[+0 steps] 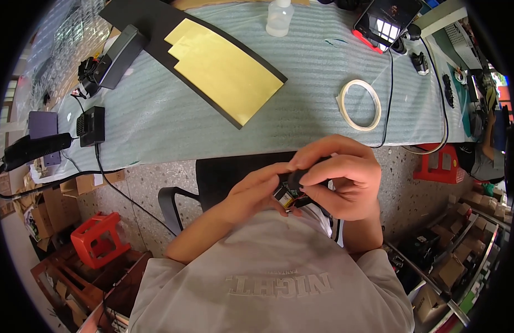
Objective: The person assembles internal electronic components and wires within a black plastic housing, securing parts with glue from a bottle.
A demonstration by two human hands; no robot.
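Close to my body, at the table's near edge, my left hand (252, 191) is closed around a small electronic device (285, 195). Its exposed green circuit board shows, with a yellowish patch and thin wires at its lower end. My right hand (348, 180) bends over the device from the other side. Between its thumb and fingers it pinches a small black rounded part (295, 180) against the device's upper side. Fingers hide much of both pieces, so whether the two are joined cannot be made out.
On the foam-covered table (301, 119) lie a yellow sheet (229, 69) on black board, a tape roll (341, 105), a clear bottle (279, 19) and a tablet-like screen (386, 25). At left are a black power adapter (91, 126) and a dark handheld tool (38, 149) with cables. Red stools (99, 240) stand below.
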